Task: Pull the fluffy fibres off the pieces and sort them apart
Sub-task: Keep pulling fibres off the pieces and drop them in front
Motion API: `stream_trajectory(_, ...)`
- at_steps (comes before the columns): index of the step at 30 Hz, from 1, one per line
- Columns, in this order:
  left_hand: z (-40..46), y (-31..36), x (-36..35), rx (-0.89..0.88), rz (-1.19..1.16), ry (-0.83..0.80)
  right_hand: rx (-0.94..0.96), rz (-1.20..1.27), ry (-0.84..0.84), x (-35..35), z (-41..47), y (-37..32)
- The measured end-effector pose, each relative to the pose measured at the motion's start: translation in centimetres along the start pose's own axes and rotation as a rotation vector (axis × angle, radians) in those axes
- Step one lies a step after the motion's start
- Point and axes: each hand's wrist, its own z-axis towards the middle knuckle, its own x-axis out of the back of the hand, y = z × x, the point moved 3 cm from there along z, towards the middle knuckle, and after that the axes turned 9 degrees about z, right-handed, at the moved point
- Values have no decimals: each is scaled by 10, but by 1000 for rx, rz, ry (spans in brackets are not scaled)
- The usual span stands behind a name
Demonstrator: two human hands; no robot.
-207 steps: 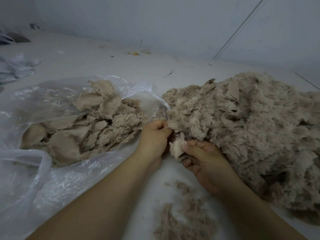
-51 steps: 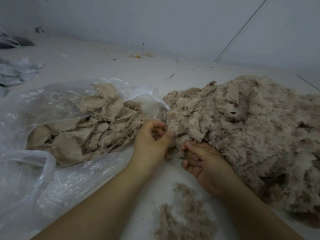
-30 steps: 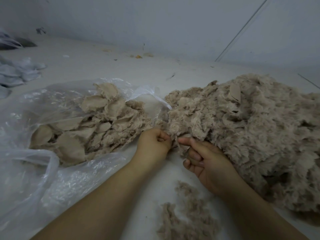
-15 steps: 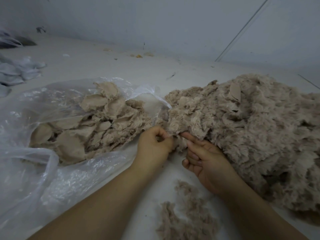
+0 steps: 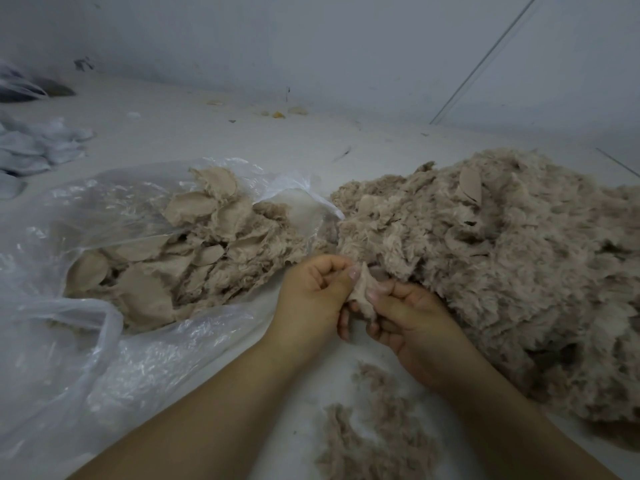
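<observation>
Over at the far left edge of the table [image 5: 242, 133] there's a bundle of pale grey-blue cloth [image 5: 38, 147], partly cut off by the frame. Next comes a big clear plastic bag [image 5: 114, 358] lying open on its side, and inside it sits a heap of flat beige fabric pieces [image 5: 180, 258], mostly showing their smooth backing with some fuzz round the edges.

Just right of the bag's mouth, near the middle of the table, the person's left hand [image 5: 311, 299] has its fingers curled in, thumb and forefinger pinching one small beige piece [image 5: 362, 289]. The right hand [image 5: 408, 323] is right up against it, fingers curled too, thumb pinching the same piece from the other side. So the piece is held up between both hands, just in front of the big pile.

Below the hands, by the near edge, lies a loose scatter of pulled fluff [image 5: 374, 434] on the bare table.

The right side is taken up by a huge mound of fluffy beige pieces [image 5: 512, 271], touching the right hand's knuckles. A few small scraps [image 5: 277, 114] sit along the back edge by the wall.
</observation>
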Motion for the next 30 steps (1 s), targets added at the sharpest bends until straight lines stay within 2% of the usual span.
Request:
stream_trajectory(6,7,-9,10,58,-51,147,-40,57,109,4,1,2)
stream_trajectory(10,10,-11,8,121,-186,7,-38,83,88,2,0,0)
stream_trajectory(18,8,-12,4,124,-106,-133,-6,20,-44,-4,-3,-4)
stream_trajectory(20,7,-9,4,108,-94,-118,23,-6,-19,-4,-3,-4)
stream_trajectory(26,13,-14,13,142,-99,116,19,29,47,-4,-3,-2)
stream_trajectory(28,13,-13,13,141,-106,94,15,13,52,-2,-2,-2)
stream_trajectory(30,9,-12,8,161,-71,-20,16,-9,57,-1,-2,-2)
